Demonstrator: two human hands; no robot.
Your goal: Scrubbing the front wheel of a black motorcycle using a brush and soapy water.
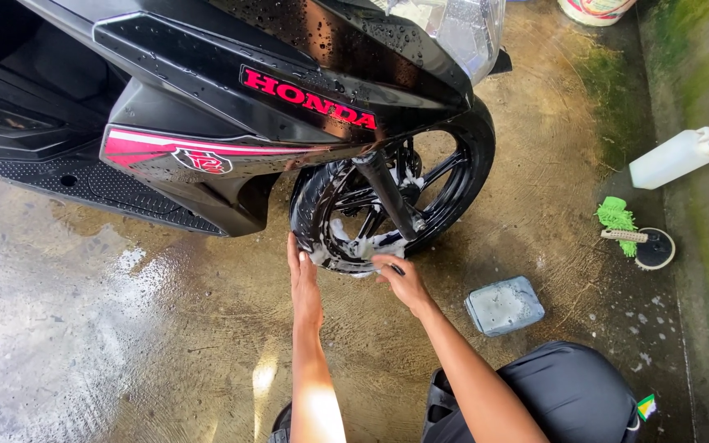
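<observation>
A black scooter with red trim stands on wet concrete floor, its front wheel near the centre of the scene. The wheel carries white suds on the lower rim and spokes, and the bodywork is beaded with water. The left hand lies open and flat against the near left edge of the tyre, fingers extended upward along the rubber. The right hand is at the bottom of the wheel, fingers curled around something small and dark; what it is cannot be told. Both forearms reach in from the near edge, beside a dark-clad knee. To the right of the hands, apart from the wheel, a soapy grey sponge lies on the floor. Farther right lie a green mitt, a brush and a round black lid, close together. A white jug lies on its side beyond them. A bucket shows at the far edge.
</observation>
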